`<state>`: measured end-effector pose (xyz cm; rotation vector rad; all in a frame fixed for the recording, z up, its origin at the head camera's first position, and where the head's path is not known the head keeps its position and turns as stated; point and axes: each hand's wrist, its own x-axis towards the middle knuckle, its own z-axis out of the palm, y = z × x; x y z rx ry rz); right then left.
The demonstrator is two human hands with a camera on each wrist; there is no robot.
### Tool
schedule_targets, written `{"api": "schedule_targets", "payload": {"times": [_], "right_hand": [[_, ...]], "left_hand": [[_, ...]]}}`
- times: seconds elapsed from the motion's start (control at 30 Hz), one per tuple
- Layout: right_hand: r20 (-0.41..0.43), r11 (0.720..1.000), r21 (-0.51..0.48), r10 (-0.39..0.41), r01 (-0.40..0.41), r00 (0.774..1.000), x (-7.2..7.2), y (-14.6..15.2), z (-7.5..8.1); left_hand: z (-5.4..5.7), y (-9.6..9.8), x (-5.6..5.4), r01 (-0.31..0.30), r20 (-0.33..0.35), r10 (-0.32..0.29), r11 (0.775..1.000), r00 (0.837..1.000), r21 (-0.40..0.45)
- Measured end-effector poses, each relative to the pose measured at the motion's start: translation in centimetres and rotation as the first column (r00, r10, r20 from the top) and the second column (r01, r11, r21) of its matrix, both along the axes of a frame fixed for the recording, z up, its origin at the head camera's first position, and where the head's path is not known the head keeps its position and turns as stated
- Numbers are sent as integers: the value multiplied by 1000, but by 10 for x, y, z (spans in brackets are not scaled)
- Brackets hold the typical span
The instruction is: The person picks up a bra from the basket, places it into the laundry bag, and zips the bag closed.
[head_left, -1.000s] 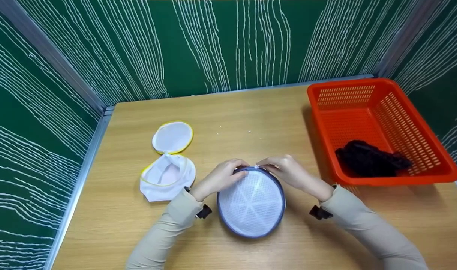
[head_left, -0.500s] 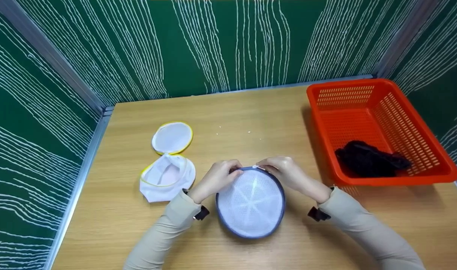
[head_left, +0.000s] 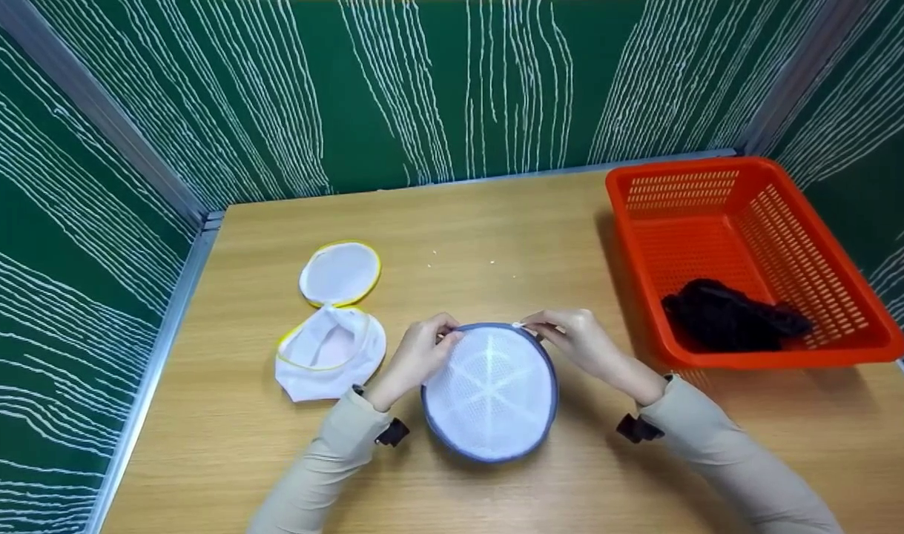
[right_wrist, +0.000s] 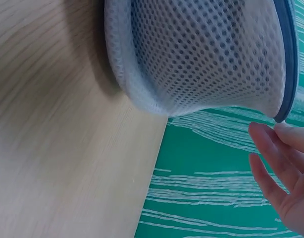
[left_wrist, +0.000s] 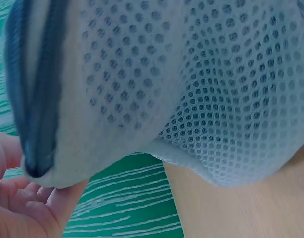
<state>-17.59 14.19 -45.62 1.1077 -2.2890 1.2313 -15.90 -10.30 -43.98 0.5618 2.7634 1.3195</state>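
Observation:
A round white mesh laundry bag with a blue zippered rim stands on the table between my hands. My left hand pinches its rim at the upper left. In the left wrist view two blue zipper bands converge near that left hand. With thumb and forefinger, my right hand pinches the small white zipper pull at the top of the rim. The right wrist view has this right hand at the rim's lower corner, its other fingers extended away from the mesh.
To the left on the wooden table lies a smaller white bag with yellow trim, its round lid folded back. A red plastic basket at the right holds a crumpled black cloth. Green walls surround the table.
My left hand has slid leftward along the rim, and the bag has shifted slightly left and away. My right hand has moved a little to the right with the zipper pull.

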Motion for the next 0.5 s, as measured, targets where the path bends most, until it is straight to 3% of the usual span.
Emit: {"api": "schedule_targets", "payload": {"times": [0.13,0.27,0.5], "right_hand": [[70,999,-41,-1,4,998,2,6,-5],[74,999,-36,-21,24,997,6,8,-7],[191,998,-45,-40,50,981,11,6,-3]], "left_hand": [[-3,-8,2,-56,28,54,997,998,54],[-6,-12,5,-87,55,84,994,995,60],[-3,-14,4,-34,87,32,999,996,24]]}}
